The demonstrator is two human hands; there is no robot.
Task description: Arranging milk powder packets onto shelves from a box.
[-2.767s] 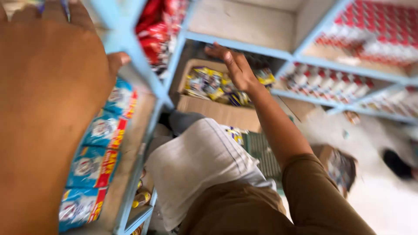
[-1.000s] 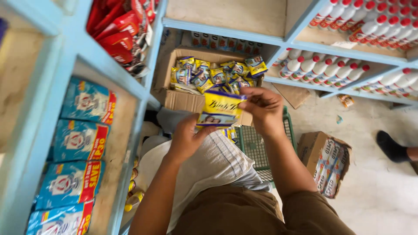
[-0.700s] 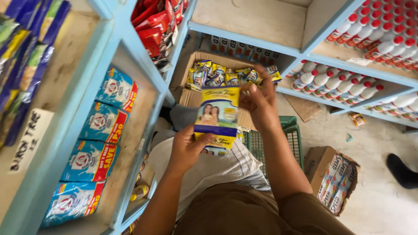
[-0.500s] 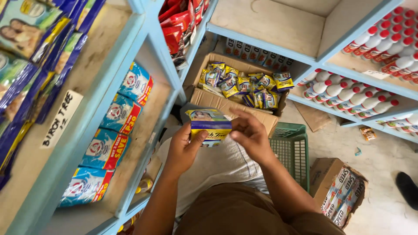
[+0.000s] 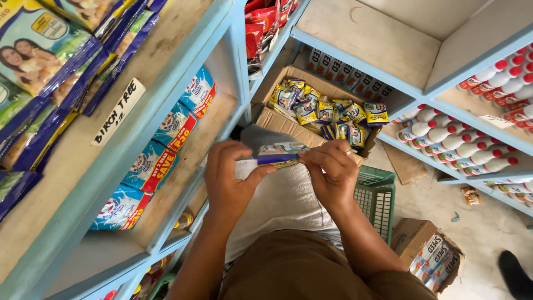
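Observation:
Both my hands hold one flat packet (image 5: 279, 154), yellow, green and purple, seen edge-on at chest height. My left hand (image 5: 229, 184) grips its left end with thumb and fingers. My right hand (image 5: 331, 173), with a ring on one finger, pinches its right end. Just beyond the packet stands an open cardboard box (image 5: 277, 119) filled with several similar small packets (image 5: 325, 111).
Light blue shelves (image 5: 166, 105) rise on my left with blue and white packs (image 5: 166, 136) and large purple-edged packets (image 5: 41, 61). Red packets (image 5: 258, 25) hang above the box. White bottles with red caps (image 5: 466, 144) fill the right shelves. A green basket (image 5: 377, 194) and a carton (image 5: 430, 258) sit on the floor.
My right hand took a packet from the box and my left hand joined it. The packet went from upright, face showing, to flat and edge-on, drawn closer to my chest.

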